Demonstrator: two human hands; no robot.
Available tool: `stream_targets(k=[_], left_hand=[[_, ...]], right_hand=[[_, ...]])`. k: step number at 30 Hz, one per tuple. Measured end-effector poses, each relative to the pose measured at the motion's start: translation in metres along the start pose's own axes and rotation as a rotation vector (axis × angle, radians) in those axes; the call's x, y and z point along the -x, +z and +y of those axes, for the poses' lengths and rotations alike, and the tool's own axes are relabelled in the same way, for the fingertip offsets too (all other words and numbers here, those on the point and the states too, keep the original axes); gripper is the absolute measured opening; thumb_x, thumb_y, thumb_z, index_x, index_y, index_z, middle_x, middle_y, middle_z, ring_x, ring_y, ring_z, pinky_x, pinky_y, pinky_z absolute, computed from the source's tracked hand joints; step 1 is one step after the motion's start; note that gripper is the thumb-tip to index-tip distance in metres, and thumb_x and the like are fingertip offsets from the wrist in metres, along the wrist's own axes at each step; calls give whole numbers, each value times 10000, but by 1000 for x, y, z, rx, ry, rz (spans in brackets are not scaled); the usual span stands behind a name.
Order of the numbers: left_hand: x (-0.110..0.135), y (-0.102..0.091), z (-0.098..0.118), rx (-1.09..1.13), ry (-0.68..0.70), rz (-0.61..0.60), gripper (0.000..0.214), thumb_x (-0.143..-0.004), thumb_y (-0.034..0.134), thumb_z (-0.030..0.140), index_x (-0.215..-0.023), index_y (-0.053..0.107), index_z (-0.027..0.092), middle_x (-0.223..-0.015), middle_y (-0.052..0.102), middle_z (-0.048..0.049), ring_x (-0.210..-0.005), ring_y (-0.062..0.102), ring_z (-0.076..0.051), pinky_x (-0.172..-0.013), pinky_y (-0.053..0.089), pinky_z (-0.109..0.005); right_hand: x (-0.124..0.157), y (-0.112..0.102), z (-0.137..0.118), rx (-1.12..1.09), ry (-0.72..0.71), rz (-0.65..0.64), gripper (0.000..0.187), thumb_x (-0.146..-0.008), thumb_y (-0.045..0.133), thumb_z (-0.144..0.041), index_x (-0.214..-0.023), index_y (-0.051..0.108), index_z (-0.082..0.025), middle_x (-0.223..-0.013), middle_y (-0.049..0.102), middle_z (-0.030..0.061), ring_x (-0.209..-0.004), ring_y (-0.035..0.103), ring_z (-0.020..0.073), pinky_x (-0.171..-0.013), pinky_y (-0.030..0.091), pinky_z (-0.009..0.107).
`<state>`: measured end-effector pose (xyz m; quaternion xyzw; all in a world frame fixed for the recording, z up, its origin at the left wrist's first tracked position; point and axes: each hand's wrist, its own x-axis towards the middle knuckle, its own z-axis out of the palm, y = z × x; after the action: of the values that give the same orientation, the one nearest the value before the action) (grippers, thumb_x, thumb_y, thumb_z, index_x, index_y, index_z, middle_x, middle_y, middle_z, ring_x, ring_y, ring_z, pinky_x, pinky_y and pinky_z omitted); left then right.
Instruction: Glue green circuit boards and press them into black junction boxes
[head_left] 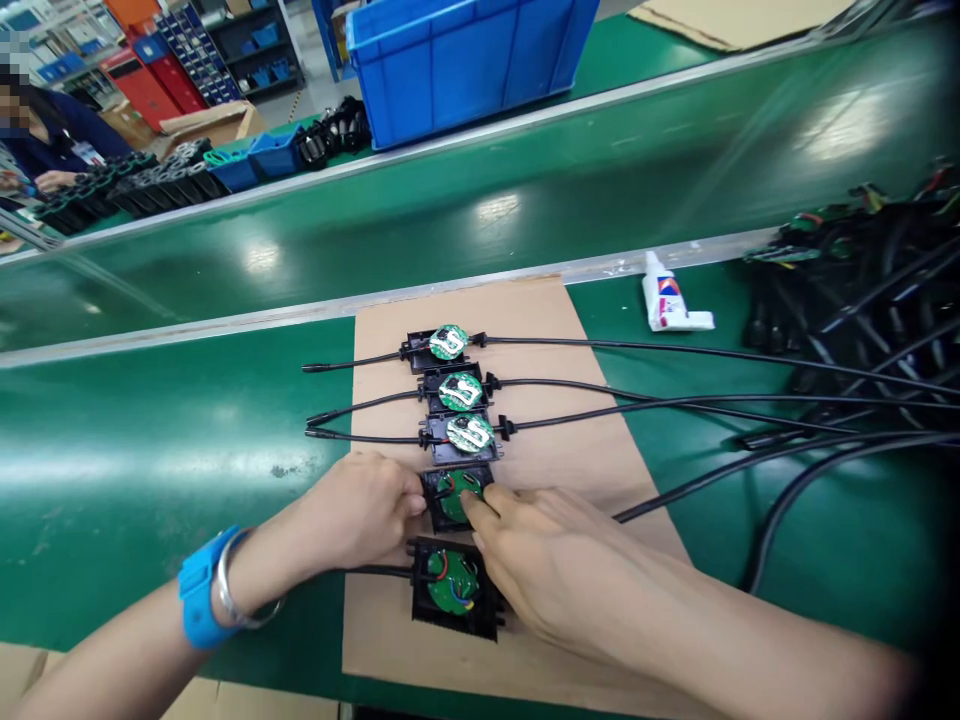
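Our left hand (375, 508) rests by the near half of the cardboard sheet (405, 660), its fingers bent together at the left end of a black plastic housing (435, 478); whether they clamp the housing or its cable we cannot tell. Our right hand (536, 545) reaches over the sheet's right edge, fingertips on the round green circuit board (452, 497) in that housing; its thumb is hidden, so we cannot tell whether it grips. Between them, the hands seem placed to steady both ends.

This housing is fourth in a row of five running from the sheet's far edge toward its near edge. The three beyond it carry boards with white patches (470, 433); the nearest housing (480, 618) shows red, blue and yellow wires. Cables (697, 350) leave sideways, probably to keep the row compact, and run toward a heap of black leads (877, 275) at the tabletop's right edge. The cardboard probably shields the parts.

Near the tabletop's far edge lies a white nozzle bottle (664, 295) with a blue-and-red label; its lettering is too small for us to read.
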<state>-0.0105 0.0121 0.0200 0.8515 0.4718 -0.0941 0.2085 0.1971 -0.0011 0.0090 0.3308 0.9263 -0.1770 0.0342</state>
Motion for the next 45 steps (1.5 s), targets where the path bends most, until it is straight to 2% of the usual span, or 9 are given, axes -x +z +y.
stream_targets(k=[3, 9, 17, 21, 25, 29, 34, 40, 45], left_hand=[[13, 10, 3, -105, -13, 198, 125, -870, 489, 145, -835, 606, 172, -735, 640, -21, -563, 583, -154, -481, 438, -255], [27, 36, 8, -413, 215, 470, 258, -871, 362, 46, -1031, 557, 97, -757, 612, -56, -632, 586, -192, -526, 501, -315], [22, 24, 1, -562, 387, 437, 232, -895, 363, 53, -991, 574, 73, -777, 610, -59, -631, 578, -178, -531, 489, -302], [21, 28, 7, -615, 336, 441, 223, -885, 379, 39, -963, 587, 63, -703, 590, -42, -583, 562, -178, -498, 469, -298], [17, 29, 20, -755, 256, 302, 220, -810, 420, 5, -896, 612, 69, -721, 601, -74, -575, 550, -196, -468, 454, -304], [18, 21, 18, -543, 224, 249, 161, -782, 485, 27, -790, 592, 147, -691, 581, -33, -586, 544, -199, -504, 483, -327], [23, 28, 15, -185, 202, 538, 245, -896, 482, 109, -1124, 573, 105, -1014, 637, -92, -878, 588, -216, -777, 532, -371], [11, 43, 16, -25, 364, 411, 192, -951, 429, 145, -1015, 601, 91, -1004, 616, -102, -964, 564, -239, -840, 512, -403], [10, 40, 11, 41, 382, 314, 171, -925, 453, 112, -1028, 589, 110, -1095, 594, -94, -988, 550, -232, -876, 490, -410]], right_hand=[[-1, -1, 0, -22, 13, 3, 262, -777, 496, -85, -982, 650, -141, -796, 646, 69, -623, 573, 192, -521, 303, 301], [0, 2, 0, -43, 15, 31, 221, -794, 483, -98, -945, 637, -145, -746, 619, 60, -602, 535, 183, -519, 271, 304], [0, 2, 1, -17, -15, 41, 213, -774, 495, -104, -930, 635, -143, -726, 614, 61, -562, 518, 174, -488, 251, 298], [-1, 3, 2, -8, -49, 73, 227, -745, 530, -110, -941, 645, -115, -707, 618, 75, -544, 519, 169, -470, 260, 290], [-4, 5, 1, -40, -42, 77, 222, -723, 549, -106, -920, 651, -123, -724, 634, 73, -549, 537, 175, -467, 269, 294], [-3, 4, 1, -55, -13, 65, 213, -746, 530, -105, -919, 652, -132, -732, 638, 73, -562, 562, 198, -479, 290, 308], [7, -10, 11, -251, 46, 21, 179, -809, 514, -202, -963, 595, -160, -793, 649, 63, -698, 613, 204, -551, 363, 285], [18, -18, 17, -278, 210, -80, 120, -827, 480, -209, -936, 518, -176, -770, 628, 47, -670, 588, 195, -517, 326, 268], [22, -9, 15, -219, 155, 6, 138, -867, 426, -174, -799, 547, -185, -745, 608, 39, -653, 559, 178, -582, 355, 286]])
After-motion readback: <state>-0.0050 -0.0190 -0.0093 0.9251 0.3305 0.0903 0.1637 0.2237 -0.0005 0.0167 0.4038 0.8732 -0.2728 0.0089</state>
